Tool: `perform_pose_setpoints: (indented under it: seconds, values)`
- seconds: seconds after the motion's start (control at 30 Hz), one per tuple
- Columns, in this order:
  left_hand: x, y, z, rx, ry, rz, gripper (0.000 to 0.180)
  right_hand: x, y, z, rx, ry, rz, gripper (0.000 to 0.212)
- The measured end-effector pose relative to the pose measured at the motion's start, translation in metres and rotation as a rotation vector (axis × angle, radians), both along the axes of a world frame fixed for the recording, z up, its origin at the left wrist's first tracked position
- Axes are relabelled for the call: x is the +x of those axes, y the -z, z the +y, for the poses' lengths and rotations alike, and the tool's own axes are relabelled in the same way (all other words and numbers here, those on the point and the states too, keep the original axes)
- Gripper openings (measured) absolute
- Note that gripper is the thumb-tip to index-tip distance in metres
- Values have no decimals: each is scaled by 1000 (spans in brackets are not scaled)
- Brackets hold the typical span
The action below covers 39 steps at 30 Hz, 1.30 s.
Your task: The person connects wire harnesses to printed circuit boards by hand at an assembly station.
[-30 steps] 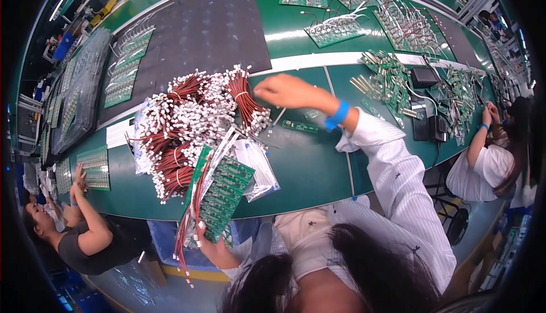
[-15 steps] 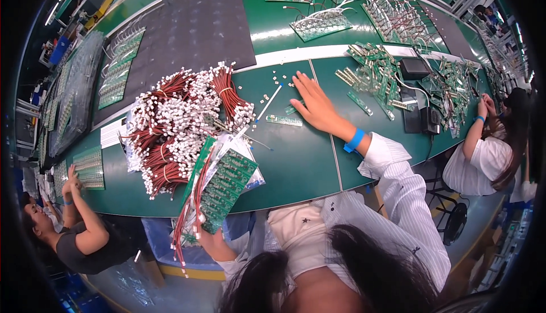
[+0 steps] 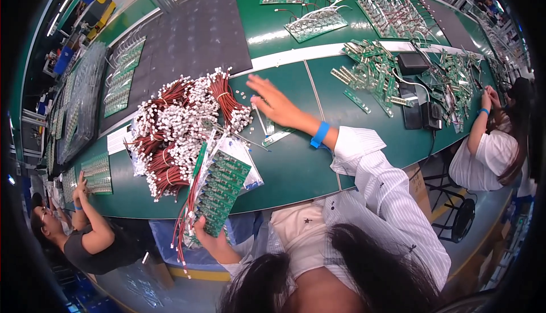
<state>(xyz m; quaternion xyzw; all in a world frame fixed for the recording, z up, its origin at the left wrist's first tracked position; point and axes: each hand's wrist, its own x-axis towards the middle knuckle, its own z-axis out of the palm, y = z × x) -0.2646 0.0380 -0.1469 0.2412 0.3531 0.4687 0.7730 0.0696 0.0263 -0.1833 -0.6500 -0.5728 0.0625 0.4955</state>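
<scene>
My left hand [image 3: 213, 241] grips the lower end of a green circuit board panel [image 3: 223, 185], with its thumb on the near edge. Beside the panel, red and white wires [image 3: 186, 222] with small white plugs hang past the table edge. My right hand [image 3: 277, 107] is stretched flat and low over the table, fingers apart, holding nothing. Under and beside it lie a narrow circuit board strip [image 3: 277, 137] and a thin white stick-like pen [image 3: 259, 118], both partly covered. Several tiny white pieces [image 3: 241, 94] lie near its fingertips, by the wire heap.
A large heap of bundled red wires [image 3: 182, 114] with white plugs is left of my right hand. Loose board strips [image 3: 369, 68], a black adapter [image 3: 413, 62] and more boards spread to the right. Wired panels [image 3: 315, 24] lie at the back. Co-workers sit on both sides.
My right hand has swept left across the table toward the wire heap, and the tiny white pieces and the board strip have shifted left. My left hand still holds the panel, slightly tilted.
</scene>
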Motion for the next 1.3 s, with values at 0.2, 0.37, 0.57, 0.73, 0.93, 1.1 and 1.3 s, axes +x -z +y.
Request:
perform_pose_setpoints:
  seconds: [0.2,0.37,0.57,0.73,0.93,1.1,1.3]
  values:
    - [16,1,4,6,59,9,41,53,4,-7,-200,593,-284,41]
    - [16,2,3,-11,90,-52,42,4,0,6,-143,150,-79,46]
    - [16,5,4,41,112,-86,46,-13,-11,-40,27,273,360,41]
    - [9,4,10,-87,-44,-68,40,-54,-6,-42,75,264,499,35]
    - [41,-9,14,-52,65,-11,39,-54,-3,-10,251,293,645,33]
    - [86,-26,9,2,195,14,34,-45,-3,-8,315,222,704,34]
    - [101,-30,13,53,361,87,32,6,-59,-98,87,-697,1584,30]
